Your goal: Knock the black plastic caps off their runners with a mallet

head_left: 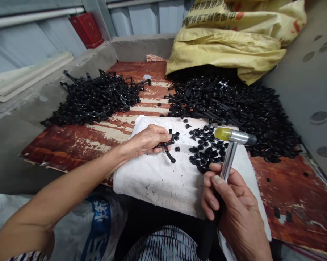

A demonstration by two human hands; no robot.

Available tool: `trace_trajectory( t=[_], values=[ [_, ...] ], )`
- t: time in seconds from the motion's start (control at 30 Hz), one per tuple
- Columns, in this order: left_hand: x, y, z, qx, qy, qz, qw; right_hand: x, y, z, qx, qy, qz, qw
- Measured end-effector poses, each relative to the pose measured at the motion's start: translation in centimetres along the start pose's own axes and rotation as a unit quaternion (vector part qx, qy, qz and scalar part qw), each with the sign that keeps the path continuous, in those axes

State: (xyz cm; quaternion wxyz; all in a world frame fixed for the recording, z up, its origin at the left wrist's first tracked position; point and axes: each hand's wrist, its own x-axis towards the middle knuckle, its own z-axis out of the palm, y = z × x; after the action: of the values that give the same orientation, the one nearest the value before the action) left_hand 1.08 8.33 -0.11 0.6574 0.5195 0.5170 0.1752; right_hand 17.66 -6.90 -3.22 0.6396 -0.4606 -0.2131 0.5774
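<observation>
My left hand [148, 140] grips a black moulded plastic runner [167, 145] with small round pieces attached, holding it just above a folded white cloth [155, 177]. My right hand [234, 206] is closed around the metal handle of a soft-faced hammer [232, 136], whose head has a yellow tip. That head hangs over a small pile of loose black round plastic pieces [206, 148] on the cloth. A single loose piece [177, 149] lies close to the runner.
Two large heaps of black moulded plastic parts [92, 98] lie on a worn red-brown plywood board [71, 145], the larger [234, 105] against a yellow woven sack [228, 47]. Grey concrete walls [301, 79] border the board. A white-and-blue sack [98, 224] lies below my left arm.
</observation>
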Motion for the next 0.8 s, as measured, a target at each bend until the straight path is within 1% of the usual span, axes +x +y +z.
trace_trajectory(
  t=[0.13,0.27,0.33,0.37,0.4,0.43,0.5,0.57,0.63,0.7,0.8],
  values=[
    [0.0,0.1,0.2,0.007,0.002,0.001,1.0,0.0,0.1,0.1,-0.006,0.0,0.001,1.0],
    [0.2,0.1,0.0,0.046,0.023,-0.001,0.999,0.0,-0.1,-0.2,-0.034,-0.002,0.004,0.999],
    [0.4,0.1,-0.3,0.075,0.027,0.012,0.997,0.0,-0.6,-0.6,-0.097,-0.026,0.004,0.995],
    [0.5,0.0,-0.5,0.091,0.025,0.021,0.995,0.0,-0.9,-0.8,-0.154,-0.041,-0.005,0.987],
    [0.7,-0.1,-0.7,0.104,0.022,0.029,0.994,0.1,-1.2,-1.1,-0.225,-0.052,-0.029,0.973],
    [0.8,-0.2,-0.9,0.114,0.016,0.034,0.993,0.3,-1.5,-1.4,-0.301,-0.061,-0.067,0.949],
    [1.1,-0.5,-1.2,0.124,0.008,0.044,0.991,1.0,-2.0,-1.8,-0.427,-0.077,-0.168,0.885],
    [1.4,-0.9,-1.4,0.127,0.004,0.053,0.99,1.9,-2.3,-2.0,-0.494,-0.111,-0.257,0.823],
    [1.6,-1.3,-1.7,0.123,0.0,0.06,0.991,2.9,-2.5,-1.8,-0.527,-0.154,-0.304,0.778],
    [1.8,-1.5,-1.8,0.113,0.002,0.059,0.992,3.6,-2.9,-1.4,-0.546,-0.179,-0.332,0.748],
    [1.8,-1.5,-1.8,0.066,0.008,0.048,0.997,3.9,-3.5,-0.6,-0.551,-0.183,-0.368,0.727]
  ],
)
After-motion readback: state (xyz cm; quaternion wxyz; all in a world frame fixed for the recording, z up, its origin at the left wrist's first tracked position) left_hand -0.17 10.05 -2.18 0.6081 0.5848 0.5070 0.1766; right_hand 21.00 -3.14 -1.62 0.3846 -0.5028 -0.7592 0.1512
